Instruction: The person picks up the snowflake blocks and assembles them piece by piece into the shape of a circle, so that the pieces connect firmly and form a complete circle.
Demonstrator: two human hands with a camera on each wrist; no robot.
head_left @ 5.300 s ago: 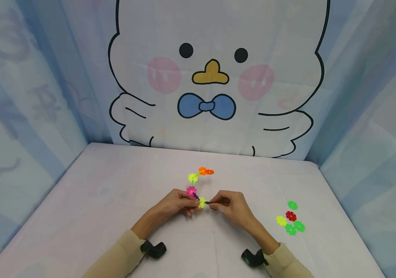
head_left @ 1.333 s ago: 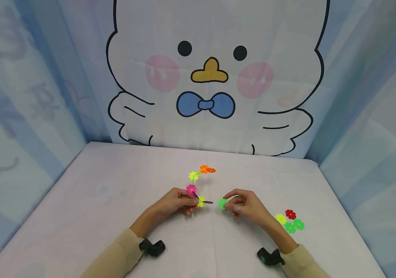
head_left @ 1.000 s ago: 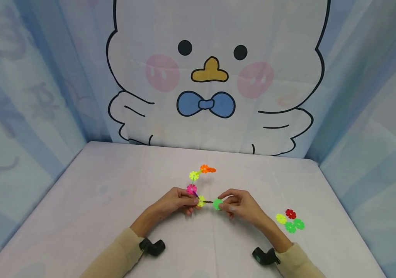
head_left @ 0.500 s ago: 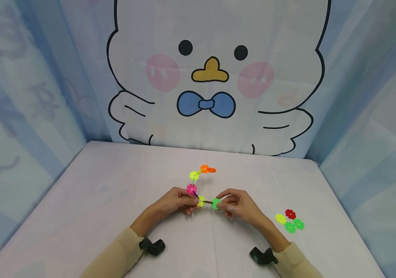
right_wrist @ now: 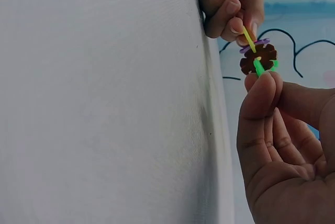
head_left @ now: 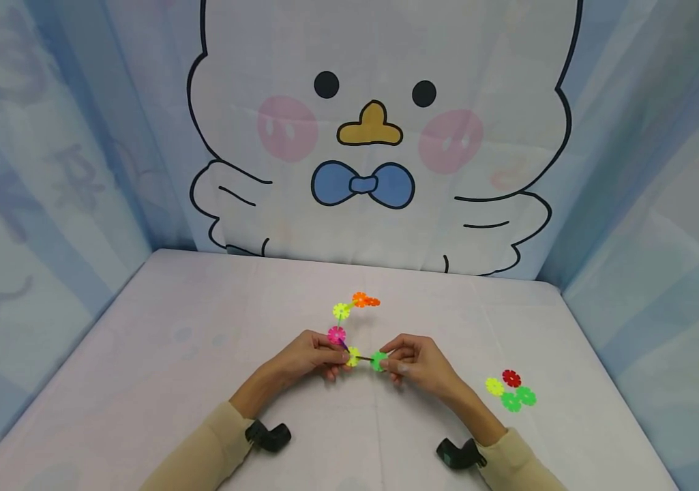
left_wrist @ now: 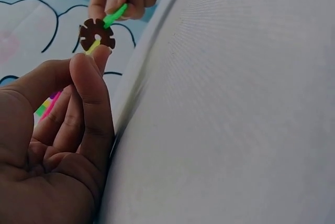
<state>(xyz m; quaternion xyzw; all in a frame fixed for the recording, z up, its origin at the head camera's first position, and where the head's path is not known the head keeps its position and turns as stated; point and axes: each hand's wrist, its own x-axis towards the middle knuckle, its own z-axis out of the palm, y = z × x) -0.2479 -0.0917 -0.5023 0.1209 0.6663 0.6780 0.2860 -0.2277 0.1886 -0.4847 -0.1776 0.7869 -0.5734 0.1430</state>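
My left hand (head_left: 315,356) pinches a yellow snowflake disc (head_left: 353,356) at the near end of a chain of notched plastic discs. Beyond it the chain runs through a purple disc, a pink disc (head_left: 336,335), another yellow disc (head_left: 341,311) and orange discs (head_left: 359,299). From the yellow disc a brown disc (left_wrist: 94,34) sticks out toward the right, seen edge-on in the head view. Between thumb and fingertips my right hand (head_left: 418,361) pinches a green disc (head_left: 378,361). In the right wrist view the green disc's edge sits in the brown disc (right_wrist: 264,56), opposite the yellow one.
On the white table (head_left: 202,382), to the right of my right hand, lie loose discs: a red one (head_left: 511,378), a yellow one (head_left: 494,387) and two green ones (head_left: 511,402). A curtain printed with a cartoon bird (head_left: 367,225) hangs behind the table.
My right hand first held the brown disc against the yellow one, then came back with a green disc from the loose group and moved it left onto the brown disc. My left hand stayed put.
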